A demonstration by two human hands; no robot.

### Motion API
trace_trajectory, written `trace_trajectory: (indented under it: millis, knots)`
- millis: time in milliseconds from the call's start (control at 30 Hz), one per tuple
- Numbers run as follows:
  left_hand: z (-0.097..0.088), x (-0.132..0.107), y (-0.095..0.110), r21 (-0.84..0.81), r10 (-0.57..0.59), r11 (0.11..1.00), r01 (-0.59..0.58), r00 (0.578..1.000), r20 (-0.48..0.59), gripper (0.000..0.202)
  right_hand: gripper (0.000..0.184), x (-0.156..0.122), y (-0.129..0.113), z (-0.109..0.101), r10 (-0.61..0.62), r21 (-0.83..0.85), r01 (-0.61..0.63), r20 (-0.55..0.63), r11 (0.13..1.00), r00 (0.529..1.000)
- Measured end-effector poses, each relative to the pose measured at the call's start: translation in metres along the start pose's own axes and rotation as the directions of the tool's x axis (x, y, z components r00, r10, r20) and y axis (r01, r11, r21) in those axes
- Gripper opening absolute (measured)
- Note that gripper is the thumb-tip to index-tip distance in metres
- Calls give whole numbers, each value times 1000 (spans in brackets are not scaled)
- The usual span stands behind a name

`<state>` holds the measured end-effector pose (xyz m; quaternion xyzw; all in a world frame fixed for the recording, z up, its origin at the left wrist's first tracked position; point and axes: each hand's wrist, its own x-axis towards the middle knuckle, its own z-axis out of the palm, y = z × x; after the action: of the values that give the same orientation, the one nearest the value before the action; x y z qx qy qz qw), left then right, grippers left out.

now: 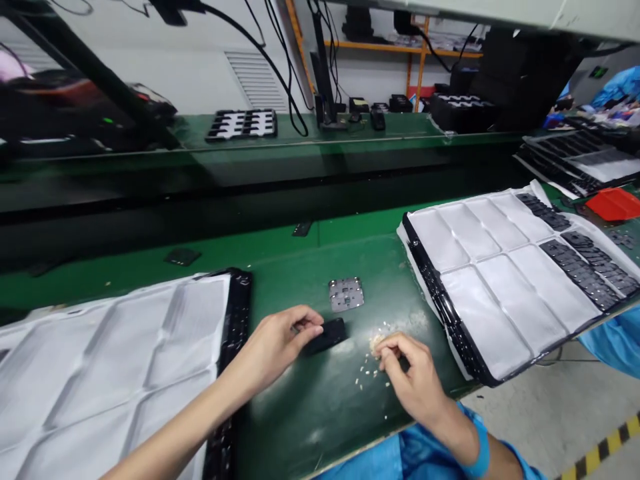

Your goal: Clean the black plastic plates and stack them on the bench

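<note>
My left hand (290,337) is closed, thumb and fingers pinching the edge of a flat black rectangular part (327,335) just over the green table. With fingertips pressed together, my right hand (407,367) reaches into a small pile of tiny pale pieces (375,343). Whether a piece is between those fingertips is too small to make out. More such pieces lie scattered below and around the pile. Just beyond the black part, a thin grey metal plate with cutouts (346,295) lies flat on the table.
To the left stands a black tray stack with a white liner (195,320). A similar compartmented tray (480,253) at right holds rows of dark parts (580,273). Small dark pieces (183,256) lie farther back. A red bin (613,204) sits far right.
</note>
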<state>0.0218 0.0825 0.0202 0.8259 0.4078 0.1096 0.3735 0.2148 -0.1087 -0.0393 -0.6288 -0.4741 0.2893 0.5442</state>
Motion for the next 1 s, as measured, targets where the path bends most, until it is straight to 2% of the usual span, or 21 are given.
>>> trace_trajectory:
  millis: [100, 167, 267, 367, 500, 700, 833, 900, 1000]
  knots:
    - [3, 10, -6, -29, -66, 997, 67, 998, 10, 34, 20, 0, 2, -2, -33, 6, 33, -28, 999, 999]
    - [8, 18, -6, -31, -67, 997, 66, 998, -20, 33, 21, 0, 2, 0, -36, 18, 37, -38, 999, 999]
    - [18, 32, -1, 0, -10, 1000, 10, 999, -49, 30, 21, 2, 0, 3, -48, 16, 49, -29, 999, 998]
    - [24, 43, 0, 75, 45, 996, -43, 999, -30, 26, 20, 3, 2, 5, -53, 14, 54, -39, 998, 998]
    - [24, 51, -5, 186, 70, 980, -72, 997, 14, 26, 21, 2, 11, 9, -25, 37, 29, -98, 999, 995]
    - [23, 60, -14, 310, 182, 933, -180, 983, 23, 25, 22, 2, 19, 14, -31, 36, 34, -93, 999, 995]
    - [3, 83, -27, 381, 242, 899, -217, 970, -18, 34, 21, 2, 23, 14, -29, 21, 31, -76, 999, 997]
    - [-14, 108, -39, 443, 242, 879, -176, 965, -97, 39, 22, 2, 25, 15, -20, 20, 22, -69, 1000, 997]
    - [-36, 158, -62, 537, 229, 840, -78, 948, -220, 51, 23, 3, 30, 17, -11, 13, 12, -59, 1000, 998]
